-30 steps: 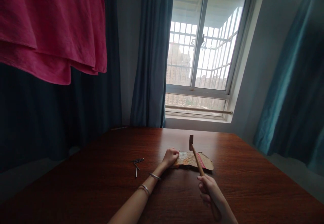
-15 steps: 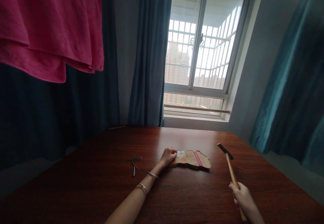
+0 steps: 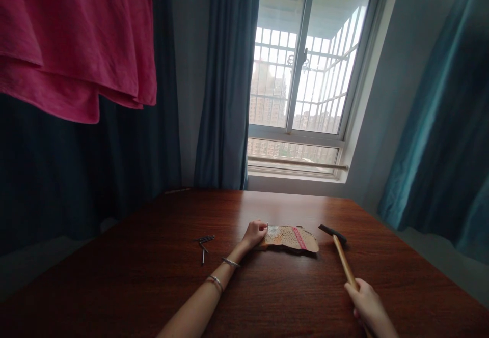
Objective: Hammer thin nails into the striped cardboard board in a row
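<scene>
The left hand [image 3: 255,233] is laid on the left end of a flat, patterned card [image 3: 292,238], which lies on the table [image 3: 153,287] towards its far edge, about midway across. The fingers are drawn together on the card's end and hold it down; whether something small is pinched between them cannot be told. The right hand [image 3: 367,305] is clamped round the butt of a wooden-handled hammer [image 3: 342,259]. The hammer is held low and off to the right of the card, with its dark head near the table top and apart from the card.

The step is judged to be a pause between blows: the card is steadied, and the hammer is drawn aside, not raised over it. A further blow would call for the head to be brought back above the card's left part and aimed clear of the steadying fingers, since the gap there looks small.

A few nails [image 3: 204,244] lie loose on the table to the left of the left hand, well apart from the card and in no box or tray. Two bangles [image 3: 221,273] are worn on the left wrist.
</scene>
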Motion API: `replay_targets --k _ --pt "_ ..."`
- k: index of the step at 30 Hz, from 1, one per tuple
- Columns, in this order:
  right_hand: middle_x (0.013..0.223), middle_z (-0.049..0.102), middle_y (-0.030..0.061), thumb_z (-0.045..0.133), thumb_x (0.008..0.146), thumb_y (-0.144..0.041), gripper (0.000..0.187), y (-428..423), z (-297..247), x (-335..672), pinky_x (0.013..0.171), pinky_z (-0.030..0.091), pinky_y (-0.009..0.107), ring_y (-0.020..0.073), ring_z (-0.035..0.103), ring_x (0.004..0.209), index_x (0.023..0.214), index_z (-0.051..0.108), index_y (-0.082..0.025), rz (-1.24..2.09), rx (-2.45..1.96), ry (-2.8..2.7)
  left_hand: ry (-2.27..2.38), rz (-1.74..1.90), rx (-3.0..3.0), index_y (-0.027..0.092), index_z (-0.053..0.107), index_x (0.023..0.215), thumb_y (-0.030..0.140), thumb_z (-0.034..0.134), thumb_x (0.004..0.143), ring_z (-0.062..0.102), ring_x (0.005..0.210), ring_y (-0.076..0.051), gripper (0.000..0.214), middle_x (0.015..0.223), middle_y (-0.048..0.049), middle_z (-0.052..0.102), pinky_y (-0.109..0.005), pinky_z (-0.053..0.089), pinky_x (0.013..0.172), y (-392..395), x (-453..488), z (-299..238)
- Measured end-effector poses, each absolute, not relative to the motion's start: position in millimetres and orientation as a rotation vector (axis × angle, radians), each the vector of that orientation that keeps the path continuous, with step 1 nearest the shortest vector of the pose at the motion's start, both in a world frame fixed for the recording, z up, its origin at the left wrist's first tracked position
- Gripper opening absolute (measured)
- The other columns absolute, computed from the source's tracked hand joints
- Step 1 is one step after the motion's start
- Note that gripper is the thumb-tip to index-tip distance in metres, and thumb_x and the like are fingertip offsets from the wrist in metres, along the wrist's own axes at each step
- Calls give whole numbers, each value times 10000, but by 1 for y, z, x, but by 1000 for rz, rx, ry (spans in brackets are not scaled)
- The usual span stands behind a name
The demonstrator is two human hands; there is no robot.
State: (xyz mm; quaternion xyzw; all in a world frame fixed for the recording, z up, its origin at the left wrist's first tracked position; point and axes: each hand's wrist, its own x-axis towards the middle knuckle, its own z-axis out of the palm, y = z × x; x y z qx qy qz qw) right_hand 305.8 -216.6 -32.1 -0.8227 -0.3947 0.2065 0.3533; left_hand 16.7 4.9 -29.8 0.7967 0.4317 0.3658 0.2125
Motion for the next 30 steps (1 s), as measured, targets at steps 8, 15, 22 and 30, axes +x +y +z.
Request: replay_targets --k 8,15,22,30 --pt "430 531 10 399 752 -332 149 -214 -32 307 361 425 269 198 567 351 707 451 -200 560 -2198 -1065 1259 1174 2036 113 628 1024 76 489 660 532 665 -112 391 726 -21 617 -215 424 651 9 16 -32" --pt "518 582 22 392 780 -348 134 -215 -31 304 398 424 279 190 572 370 776 417 -216 471 -2280 -1151 1270 1408 1939 124 625 1002 110 461 709 528 640 -108 337 720 -23 596 -227 426 646 8 12 -30" --pt "649 624 124 429 776 -350 191 -220 -26 298 582 442 365 291 637 638 666 497 -210 264 -2365 -1342 1312 1486 1904 125 622 959 113 446 711 504 627 -111 303 745 -27 578 -233 428 648 12 10 -34" --pt "711 624 115 483 784 -257 152 -243 -10 272 589 462 328 246 637 672 745 616 -196 -266 -2460 -1511 1314 1461 1882 124 622 958 108 454 709 508 636 -112 301 754 -31 584 -235 425 652 11 10 -35"
